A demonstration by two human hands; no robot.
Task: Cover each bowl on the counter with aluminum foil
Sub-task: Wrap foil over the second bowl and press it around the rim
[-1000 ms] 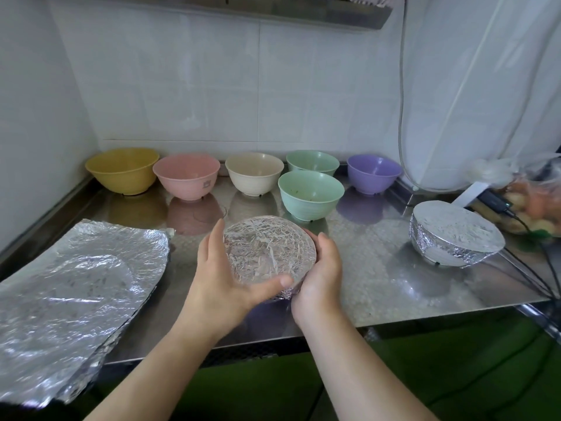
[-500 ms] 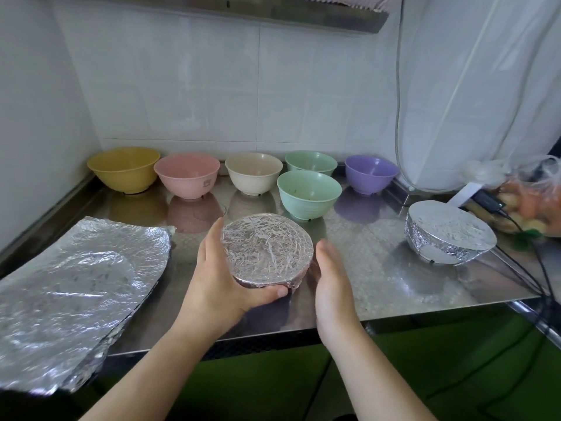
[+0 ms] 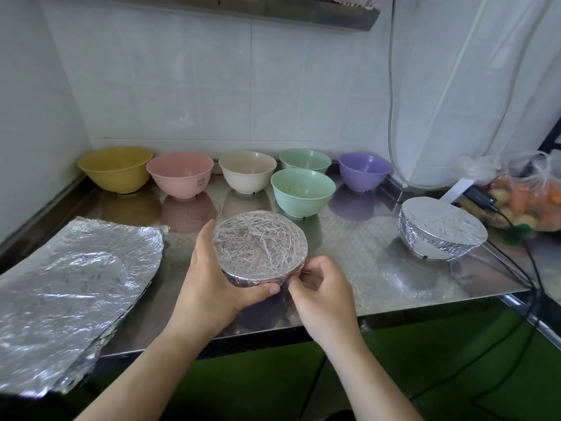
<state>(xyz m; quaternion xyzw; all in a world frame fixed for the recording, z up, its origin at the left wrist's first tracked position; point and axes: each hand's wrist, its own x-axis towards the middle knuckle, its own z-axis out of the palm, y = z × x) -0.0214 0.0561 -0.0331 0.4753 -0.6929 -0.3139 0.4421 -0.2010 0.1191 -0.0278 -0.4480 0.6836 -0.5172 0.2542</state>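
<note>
Left hand (image 3: pixel 212 281): curled round the left side of the foil-covered bowl (image 3: pixel 261 247); thumb along the near rim, fingers wrapped behind the far left wall.
Right hand (image 3: pixel 321 293): fingers bent, thumb and fingertips pinching the foil edge at the bowl's near right side, just beside the left thumb tip.
Foil-covered bowl: between the two hands, top face tilted toward the camera; crinkled foil stretched flat over the mouth and folded down the wall. Resting on the surface or lifted: cannot tell.
Second wrapped bowl (image 3: pixel 440 235): well to the right of the right hand, standing on the surface, foil flat on top, sides wrapped.
Foil sheets (image 3: pixel 73 287): stacked flat, left of the left hand, near edge hanging past the front of the surface.
Uncovered bowls: row beyond both hands, by the wall. Yellow bowl (image 3: pixel 117 168) farthest left, then pink bowl (image 3: pixel 180 174), cream bowl (image 3: pixel 247 171), far green bowl (image 3: pixel 305 159), purple bowl (image 3: pixel 364 170). Near green bowl (image 3: pixel 302 191) stands forward of the row, just beyond the bowl in hand.
Surface (image 3: pixel 364 268): steel, reflective, carrying all bowls and foil.
Plastic bag (image 3: pixel 528 199): far right of the right hand, behind the second wrapped bowl; orange and pale contents, not identifiable.
Black cable (image 3: pixel 528 268): trailing over the right edge of the surface.
</note>
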